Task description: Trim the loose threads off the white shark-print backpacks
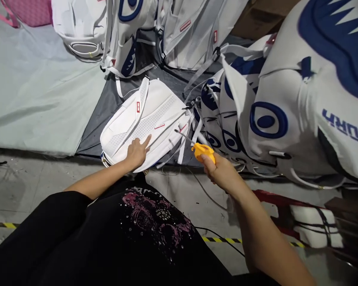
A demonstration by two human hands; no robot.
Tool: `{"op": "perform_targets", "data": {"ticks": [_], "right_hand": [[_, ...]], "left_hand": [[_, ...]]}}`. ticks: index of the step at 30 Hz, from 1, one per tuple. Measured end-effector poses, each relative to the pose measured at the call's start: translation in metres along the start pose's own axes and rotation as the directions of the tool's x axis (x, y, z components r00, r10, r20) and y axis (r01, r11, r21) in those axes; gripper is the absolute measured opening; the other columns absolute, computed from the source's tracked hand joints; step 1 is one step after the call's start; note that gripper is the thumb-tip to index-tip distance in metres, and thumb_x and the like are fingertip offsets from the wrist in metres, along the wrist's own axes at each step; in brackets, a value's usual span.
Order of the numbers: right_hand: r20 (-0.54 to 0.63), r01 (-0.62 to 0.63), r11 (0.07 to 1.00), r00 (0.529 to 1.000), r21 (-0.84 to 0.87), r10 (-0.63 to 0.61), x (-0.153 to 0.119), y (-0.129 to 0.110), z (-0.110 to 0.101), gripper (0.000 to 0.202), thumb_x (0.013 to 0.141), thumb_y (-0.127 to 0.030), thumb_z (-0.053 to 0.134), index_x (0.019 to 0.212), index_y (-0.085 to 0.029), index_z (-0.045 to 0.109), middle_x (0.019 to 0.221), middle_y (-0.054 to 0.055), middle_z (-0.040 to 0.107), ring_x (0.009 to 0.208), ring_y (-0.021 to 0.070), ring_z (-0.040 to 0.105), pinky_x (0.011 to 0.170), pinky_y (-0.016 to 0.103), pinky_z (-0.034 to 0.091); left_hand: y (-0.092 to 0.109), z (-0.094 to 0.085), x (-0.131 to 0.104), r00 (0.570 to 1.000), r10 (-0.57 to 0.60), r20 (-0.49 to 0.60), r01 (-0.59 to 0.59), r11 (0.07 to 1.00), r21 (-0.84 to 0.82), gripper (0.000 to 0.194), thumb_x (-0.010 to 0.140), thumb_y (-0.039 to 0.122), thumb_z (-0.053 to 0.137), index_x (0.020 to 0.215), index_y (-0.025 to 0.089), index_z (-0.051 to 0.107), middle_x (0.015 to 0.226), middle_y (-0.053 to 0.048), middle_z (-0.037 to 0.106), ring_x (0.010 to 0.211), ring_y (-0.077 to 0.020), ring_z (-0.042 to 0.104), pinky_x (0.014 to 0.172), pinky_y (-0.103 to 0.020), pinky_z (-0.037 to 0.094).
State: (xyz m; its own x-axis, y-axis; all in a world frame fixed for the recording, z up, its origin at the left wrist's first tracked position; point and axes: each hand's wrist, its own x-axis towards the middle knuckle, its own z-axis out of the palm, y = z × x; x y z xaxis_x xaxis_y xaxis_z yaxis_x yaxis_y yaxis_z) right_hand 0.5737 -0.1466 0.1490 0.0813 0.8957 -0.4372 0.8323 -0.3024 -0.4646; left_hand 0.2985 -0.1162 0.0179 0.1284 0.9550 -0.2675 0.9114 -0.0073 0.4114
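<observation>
A white backpack (155,103) lies on the dark grey sheet with its padded back panel and straps facing up. Small red labels mark the strap and the panel. My left hand (137,153) rests on the backpack's near side, the index finger stretched out and the other fingers partly bent, holding nothing. My right hand (217,169) is closed around an orange-handled tool (205,152) with a thin metal shaft. The tool's exact kind is unclear. Its tip points left, over the right end of the backpack, near a red tag; whether it touches cannot be made out.
More white backpacks with blue eye and teeth patterns (268,120) crowd the right side. Others (191,35) stand at the back. A pink quilted bag (34,12) sits at the far left on a pale sheet (38,87). Thin cables (207,192) run below the edge.
</observation>
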Motion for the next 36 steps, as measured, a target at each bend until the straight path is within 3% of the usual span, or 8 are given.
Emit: {"op": "perform_targets", "data": {"ticks": [4, 6, 9, 11, 13, 18, 25, 36], "right_hand": [[-0.039, -0.103, 0.988, 0.994, -0.116, 0.099, -0.022, -0.020, 0.025, 0.041, 0.097, -0.045, 0.043, 0.114, -0.014, 0.064, 0.089, 0.011, 0.071, 0.084, 0.0240, 0.067, 0.068, 0.029, 0.045], [0.007, -0.164, 0.977, 0.986, -0.134, 0.167, -0.040, -0.027, 0.048, 0.041, 0.098, -0.045, 0.042, 0.117, -0.015, 0.064, 0.095, 0.012, 0.072, 0.088, 0.0257, 0.068, 0.069, 0.029, 0.045], [0.075, -0.235, 0.965, 0.967, -0.113, 0.245, -0.071, -0.039, 0.095, 0.043, 0.100, -0.044, 0.038, 0.123, -0.015, 0.061, 0.098, 0.012, 0.073, 0.089, 0.0262, 0.069, 0.069, 0.029, 0.045], [0.128, -0.269, 0.958, 0.951, -0.103, 0.281, -0.089, -0.048, 0.130, 0.045, 0.101, -0.047, 0.036, 0.125, -0.017, 0.059, 0.099, 0.012, 0.073, 0.092, 0.0265, 0.069, 0.069, 0.029, 0.044], [0.174, -0.297, 0.947, 0.933, -0.119, 0.315, -0.102, -0.059, 0.163, 0.045, 0.101, -0.050, 0.035, 0.122, -0.018, 0.060, 0.098, 0.012, 0.074, 0.091, 0.0266, 0.069, 0.067, 0.029, 0.043], [0.101, -0.347, 0.922, 0.925, -0.174, 0.367, -0.101, -0.090, 0.232, 0.038, 0.103, -0.047, 0.036, 0.114, -0.018, 0.057, 0.092, 0.010, 0.073, 0.083, 0.0250, 0.069, 0.061, 0.028, 0.034], [-0.170, -0.387, 0.912, 0.916, -0.139, 0.363, -0.080, -0.107, 0.276, 0.037, 0.104, -0.044, 0.036, 0.116, -0.015, 0.056, 0.082, 0.008, 0.070, 0.072, 0.0200, 0.065, 0.059, 0.027, 0.030], [-0.178, -0.432, 0.896, 0.894, -0.098, 0.412, -0.031, -0.111, 0.256, 0.041, 0.104, -0.046, 0.035, 0.117, -0.012, 0.053, 0.089, 0.014, 0.070, 0.074, 0.0213, 0.064, 0.061, 0.028, 0.028]], "left_hand": [[-0.003, -0.014, -0.007, 0.985, 0.135, 0.109, -0.143, 0.987, 0.070, 0.065, 0.092, 0.048, 0.055, 0.152, 0.029, 0.039, 0.130, -0.021, 0.050, 0.118, -0.0397, 0.048, 0.093, -0.052, 0.042], [-0.028, -0.033, -0.005, 0.978, 0.210, -0.011, -0.210, 0.976, -0.057, 0.059, 0.090, 0.052, 0.057, 0.142, 0.025, 0.051, 0.141, -0.018, 0.045, 0.128, -0.0397, 0.041, 0.102, -0.054, 0.037], [-0.084, -0.067, 0.009, 0.974, -0.072, -0.213, -0.013, 0.928, -0.373, 0.041, 0.092, 0.044, 0.055, 0.121, 0.015, 0.062, 0.129, -0.017, 0.056, 0.124, -0.0315, 0.050, 0.104, -0.046, 0.041], [-0.118, -0.085, 0.024, 0.924, -0.383, 0.003, 0.299, 0.716, -0.631, 0.030, 0.095, 0.040, 0.050, 0.102, 0.013, 0.062, 0.100, -0.013, 0.065, 0.098, -0.0247, 0.063, 0.087, -0.038, 0.051], [-0.139, -0.095, 0.039, 0.815, -0.455, 0.360, 0.542, 0.376, -0.751, 0.028, 0.099, 0.037, 0.043, 0.091, 0.014, 0.059, 0.076, -0.007, 0.062, 0.074, -0.0198, 0.065, 0.067, -0.031, 0.054], [-0.135, -0.087, 0.053, 0.737, -0.075, 0.672, 0.664, -0.105, -0.740, 0.035, 0.098, 0.040, 0.044, 0.112, 0.012, 0.060, 0.077, -0.010, 0.068, 0.076, -0.0249, 0.071, 0.074, -0.039, 0.060], [-0.140, -0.070, 0.056, 0.822, 0.169, 0.543, 0.566, -0.144, -0.812, 0.066, 0.098, 0.058, 0.033, 0.137, 0.010, 0.052, 0.106, -0.017, 0.074, 0.106, -0.0319, 0.069, 0.102, -0.049, 0.051], [-0.164, -0.067, 0.064, 0.834, 0.231, 0.502, 0.505, 0.047, -0.862, 0.091, 0.086, 0.081, 0.025, 0.139, 0.013, 0.052, 0.116, -0.017, 0.071, 0.118, -0.0357, 0.063, 0.102, -0.050, 0.050]]}}
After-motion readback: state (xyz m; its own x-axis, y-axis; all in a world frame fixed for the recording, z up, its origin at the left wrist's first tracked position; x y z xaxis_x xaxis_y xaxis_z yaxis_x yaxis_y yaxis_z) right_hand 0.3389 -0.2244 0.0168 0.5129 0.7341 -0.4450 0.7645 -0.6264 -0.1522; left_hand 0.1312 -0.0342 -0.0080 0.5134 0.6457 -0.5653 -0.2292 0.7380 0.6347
